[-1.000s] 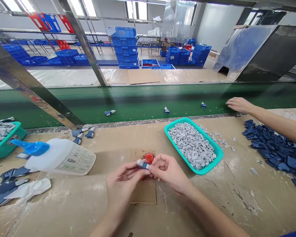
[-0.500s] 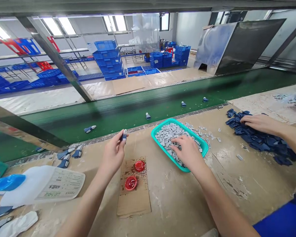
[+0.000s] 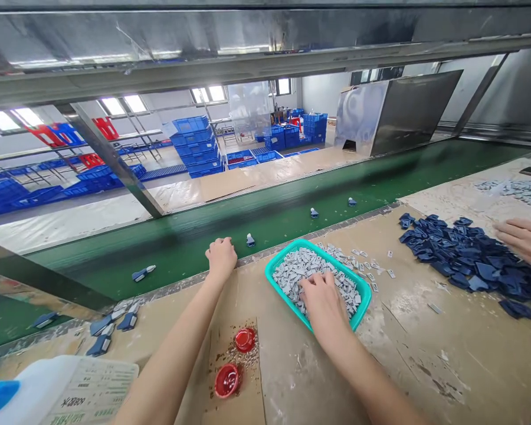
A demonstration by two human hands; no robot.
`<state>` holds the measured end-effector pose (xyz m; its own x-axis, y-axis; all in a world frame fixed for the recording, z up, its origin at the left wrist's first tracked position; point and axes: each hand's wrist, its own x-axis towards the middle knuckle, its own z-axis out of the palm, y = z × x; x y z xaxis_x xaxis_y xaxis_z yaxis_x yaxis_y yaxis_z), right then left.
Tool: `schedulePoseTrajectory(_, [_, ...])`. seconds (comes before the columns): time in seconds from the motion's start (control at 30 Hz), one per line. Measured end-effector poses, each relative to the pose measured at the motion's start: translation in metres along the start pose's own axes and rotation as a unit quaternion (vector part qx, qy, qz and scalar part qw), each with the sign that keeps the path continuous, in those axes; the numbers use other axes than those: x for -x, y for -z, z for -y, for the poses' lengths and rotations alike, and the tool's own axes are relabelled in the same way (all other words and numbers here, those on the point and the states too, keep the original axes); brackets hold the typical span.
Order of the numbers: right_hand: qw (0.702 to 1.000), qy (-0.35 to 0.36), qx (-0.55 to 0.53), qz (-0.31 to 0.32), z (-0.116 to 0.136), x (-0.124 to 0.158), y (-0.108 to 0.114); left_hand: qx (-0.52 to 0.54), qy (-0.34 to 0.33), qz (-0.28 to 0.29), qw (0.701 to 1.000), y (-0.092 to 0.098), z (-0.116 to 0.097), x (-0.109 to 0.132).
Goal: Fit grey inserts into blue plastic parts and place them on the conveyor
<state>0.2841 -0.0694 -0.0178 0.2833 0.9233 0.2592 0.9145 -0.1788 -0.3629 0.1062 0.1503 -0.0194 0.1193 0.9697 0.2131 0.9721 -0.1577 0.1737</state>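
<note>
My left hand point(image 3: 222, 258) reaches over the near edge of the green conveyor belt point(image 3: 194, 236), its fingers curled down; whatever may be between them is hidden. Just right of it, a small blue and white part point(image 3: 250, 240) sits on the belt. My right hand point(image 3: 322, 293) is inside the teal basket point(image 3: 272, 284), fingertips bent into the small grey pieces point(image 3: 296, 265); no single piece can be made out in its grip. Two red cups point(image 3: 227, 381) stand on stained cardboard between my forearms.
Another person's hand point(image 3: 524, 242) is beside a pile of dark blue pieces point(image 3: 478, 254) at right. A white bottle point(image 3: 88, 386) lies lower left, near several assembled parts point(image 3: 101, 339). A metal post point(image 3: 119, 171) rises beyond the belt.
My left hand has moved forward from above the table to the belt, and the blue and white piece it held no longer shows. The other person's hand has moved off the pile. The view has tilted up.
</note>
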Motion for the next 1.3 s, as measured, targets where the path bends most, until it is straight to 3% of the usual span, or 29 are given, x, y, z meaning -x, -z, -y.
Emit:
schedulePoseTrajectory(0.2, [1.000, -0.015, -0.010, -0.008, -0.001, -0.005, -0.011, 0.045, -0.001, 0.022, 0.999, -0.015, -0.043, -0.016])
schedulePoseTrajectory(0.37, [0.999, 0.000, -0.049, -0.016, 0.000, -0.009, -0.004, 0.144, -0.025, 0.043, 0.988, 0.002, -0.042, -0.007])
schedulePoseTrajectory(0.47, [0.992, 0.019, -0.120, -0.040, 0.002, -0.007, 0.005, 0.231, -0.050, 0.044, 0.971, 0.027, -0.027, 0.027])
schedulePoseTrajectory(0.57, [0.981, 0.027, -0.183, -0.051, 0.005, -0.001, 0.013, 0.320, -0.054, 0.028, 0.945, 0.059, -0.011, 0.083])
schedulePoseTrajectory(0.63, [0.976, 0.030, -0.212, -0.040, 0.009, 0.006, 0.017, 0.420, -0.036, 0.003, 0.907, 0.080, -0.001, 0.125])
schedulePoseTrajectory(0.73, [0.957, 0.040, -0.287, 0.014, 0.022, 0.018, 0.020, 0.520, 0.022, -0.047, 0.852, 0.105, 0.013, 0.180])
schedulePoseTrajectory(0.83, [0.889, 0.015, -0.440, 0.122, 0.039, 0.032, 0.015, 0.536, 0.095, -0.098, 0.833, 0.114, 0.029, 0.218])
schedulePoseTrajectory(0.93, [0.801, -0.044, -0.555, 0.222, 0.053, 0.043, 0.004, 0.565, 0.168, -0.138, 0.796, 0.106, 0.042, 0.238])
schedulePoseTrajectory(1.0, [0.772, -0.082, -0.578, 0.251, 0.059, 0.047, -0.004, 0.593, 0.202, -0.143, 0.766, 0.097, 0.048, 0.244])
schedulePoseTrajectory(1.1, [0.763, -0.114, -0.585, 0.251, 0.063, 0.047, -0.014, 0.627, 0.212, -0.124, 0.740, 0.089, 0.049, 0.249])
schedulePoseTrajectory(1.3, [0.757, -0.112, -0.590, 0.257, 0.065, 0.045, -0.026, 0.651, 0.194, -0.062, 0.731, 0.087, 0.043, 0.255])
